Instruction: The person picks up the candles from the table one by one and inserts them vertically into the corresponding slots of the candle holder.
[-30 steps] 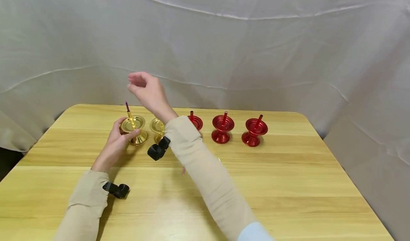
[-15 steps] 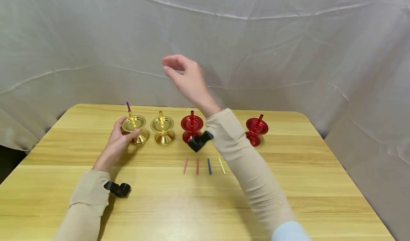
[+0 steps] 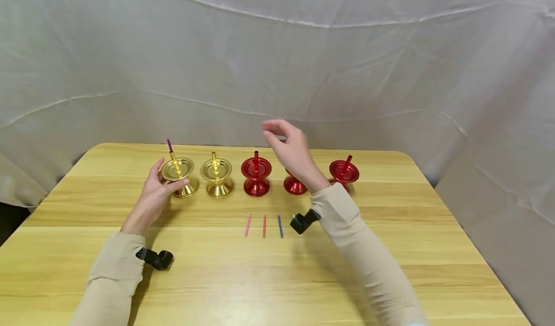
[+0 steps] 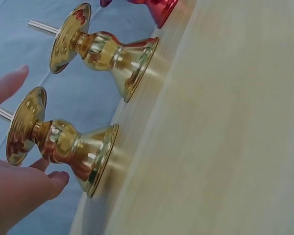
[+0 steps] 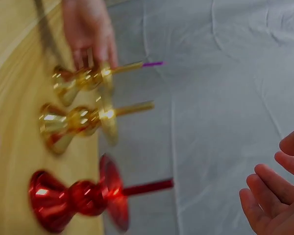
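Note:
My left hand (image 3: 151,196) holds the leftmost gold candlestick (image 3: 187,189), with thumb and fingers on opposite sides of it below the dish. A thin purple candle (image 3: 169,145) stands in that candlestick's tube. Beside it is a second gold candlestick (image 3: 218,188), its tube bare. Over the red candlesticks hovers my right hand (image 3: 295,152), fingers loosely bent and holding nothing. It partly covers the middle red candlestick (image 3: 295,186). On the table lie a pink candle (image 3: 248,225), a red candle (image 3: 264,226) and a blue candle (image 3: 280,226); the wrist camera mostly hides a yellow one.
Another red candlestick (image 3: 256,187) stands right of the gold pair, and the last red candlestick (image 3: 344,171) ends the row. All stand near the back edge of the wooden table (image 3: 217,278). A pale cloth (image 3: 277,66) hangs behind it.
My right hand has moved from above the gold candlesticks rightward, first rising and then lowering over the red ones. The loose candles came into view. The left hand has stayed at its candlestick.

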Tool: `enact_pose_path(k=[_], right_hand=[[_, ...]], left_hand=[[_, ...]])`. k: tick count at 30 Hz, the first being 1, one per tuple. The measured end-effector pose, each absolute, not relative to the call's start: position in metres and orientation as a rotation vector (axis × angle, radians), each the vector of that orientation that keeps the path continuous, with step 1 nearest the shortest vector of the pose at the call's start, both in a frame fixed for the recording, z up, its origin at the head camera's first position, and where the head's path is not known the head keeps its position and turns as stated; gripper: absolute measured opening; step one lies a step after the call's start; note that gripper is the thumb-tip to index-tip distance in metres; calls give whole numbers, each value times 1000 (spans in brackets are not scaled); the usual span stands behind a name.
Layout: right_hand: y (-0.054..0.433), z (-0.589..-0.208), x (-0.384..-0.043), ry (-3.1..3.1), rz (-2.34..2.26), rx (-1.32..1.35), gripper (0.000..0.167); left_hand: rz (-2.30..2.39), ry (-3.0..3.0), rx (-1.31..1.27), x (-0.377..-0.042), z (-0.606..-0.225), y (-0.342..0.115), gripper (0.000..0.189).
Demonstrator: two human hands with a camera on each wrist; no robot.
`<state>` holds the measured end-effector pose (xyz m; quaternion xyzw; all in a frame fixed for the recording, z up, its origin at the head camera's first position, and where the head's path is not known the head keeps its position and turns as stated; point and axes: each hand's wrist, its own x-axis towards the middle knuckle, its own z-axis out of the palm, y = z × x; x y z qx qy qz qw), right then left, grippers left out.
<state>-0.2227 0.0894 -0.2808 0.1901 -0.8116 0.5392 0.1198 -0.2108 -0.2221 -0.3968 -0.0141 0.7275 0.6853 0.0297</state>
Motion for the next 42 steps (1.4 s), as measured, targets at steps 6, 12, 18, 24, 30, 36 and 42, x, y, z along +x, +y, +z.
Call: enact_pose_path(k=[6, 12, 18, 24, 30, 36, 42], right_hand=[[108, -301, -216, -2410, 1538, 508, 26], [121, -311, -205, -2473, 1504, 475, 25], [136, -323, -189, -2512, 1492, 476, 26], [152, -349, -174, -2578, 1532, 464, 28], [165, -376, -165, -2706, 1503, 457, 29], [171, -388, -160, -2773, 1459, 452, 27], [170, -393, -155, -2872, 1446, 412, 30]], left_hand=[[2092, 2354, -93, -206, -388, -222, 101], [2252, 2418, -300, -190, -366, -225, 91], [2620, 2187, -612, -180, -343, -213, 80], [2572, 2215, -505, -172, -340, -196, 77], [2281, 2425, -297, -170, -350, -180, 66], [2162, 2459, -141, -176, -356, -166, 64], [2023, 2447, -145, -184, -361, -158, 78]])
